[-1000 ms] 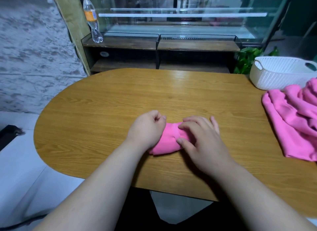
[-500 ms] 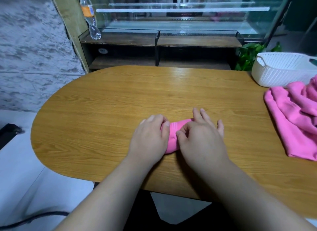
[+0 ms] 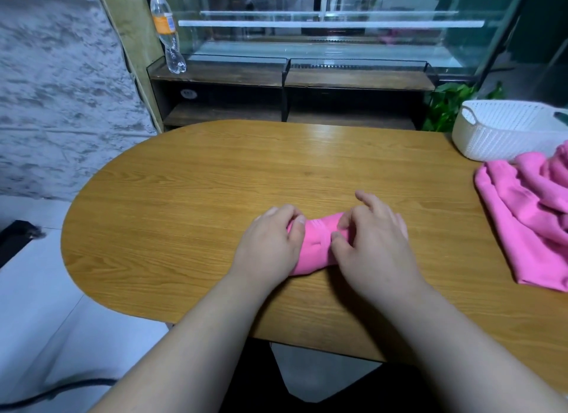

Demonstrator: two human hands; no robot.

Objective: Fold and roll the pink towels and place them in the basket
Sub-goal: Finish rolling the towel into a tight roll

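A pink towel, rolled into a short thick bundle, lies on the wooden table near its front edge. My left hand grips the roll's left end with curled fingers. My right hand covers the right end, thumb and fingers pinching the cloth. Most of the roll is hidden under both hands. A heap of loose pink towels lies at the table's right side. The white woven basket stands behind that heap at the far right corner.
A glass display cabinet with dark wooden shelves stands behind the table. On its left ledge is a plastic bottle. A green plant shows beside the basket. The white floor and a dark cable lie at the lower left.
Both hands have shifted slightly forward over the roll, and more of the pink bundle shows between them than half a second ago. The heap and basket have not moved.
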